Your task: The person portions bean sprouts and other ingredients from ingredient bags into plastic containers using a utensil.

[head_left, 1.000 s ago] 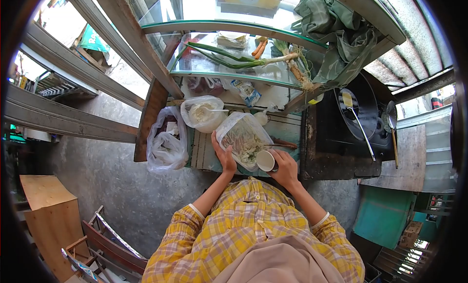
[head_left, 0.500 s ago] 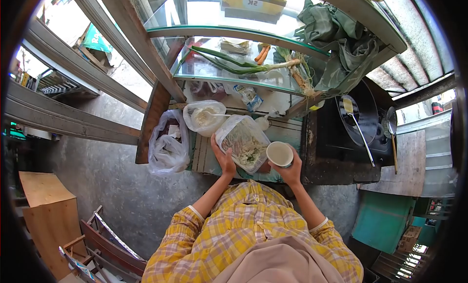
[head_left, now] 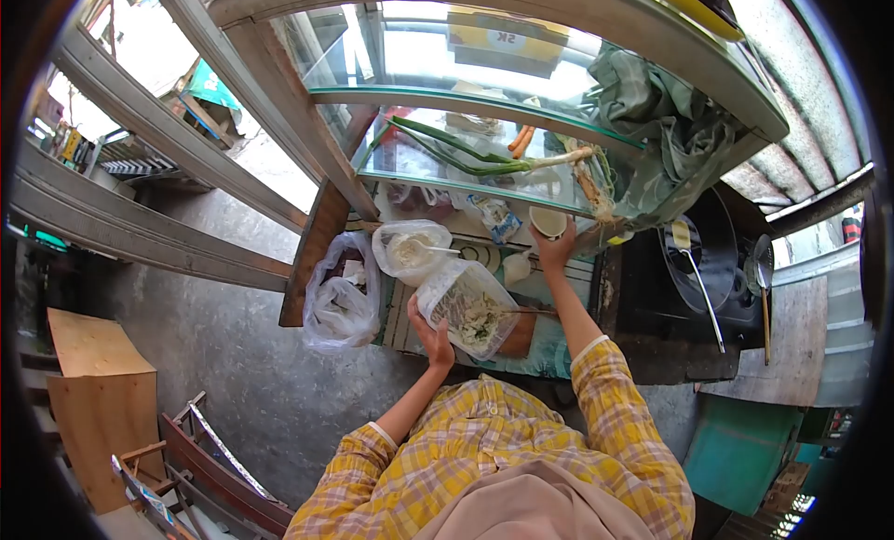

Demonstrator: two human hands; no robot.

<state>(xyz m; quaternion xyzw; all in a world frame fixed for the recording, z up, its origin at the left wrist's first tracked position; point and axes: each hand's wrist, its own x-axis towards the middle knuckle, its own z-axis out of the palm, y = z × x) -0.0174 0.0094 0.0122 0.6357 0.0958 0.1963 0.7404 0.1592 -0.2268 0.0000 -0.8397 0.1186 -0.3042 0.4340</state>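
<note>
Grey floor [head_left: 223,307] lies all around a bench [head_left: 549,354]. At the bench's near edge, the left hand [head_left: 431,335] is open, its fingers resting on the left side of a clear tub [head_left: 466,293] with white and green mix in it. Just behind, to the left, sits a bag of white powder [head_left: 402,247] with a spoon in it, and a see-through bag [head_left: 340,309] fills the bench's left corner. Near the back, the right hand [head_left: 557,249] grips a cup [head_left: 549,222]. The step looks like reaching back with the cup while minding the tub. Putting it down would call for a flat spot and care, since the glass shelf [head_left: 466,185], with a long green onion [head_left: 521,167] on it, is close and easy to bump. A black stove [head_left: 643,326] with a pan [head_left: 712,265] stands past the bench's right edge.
</note>
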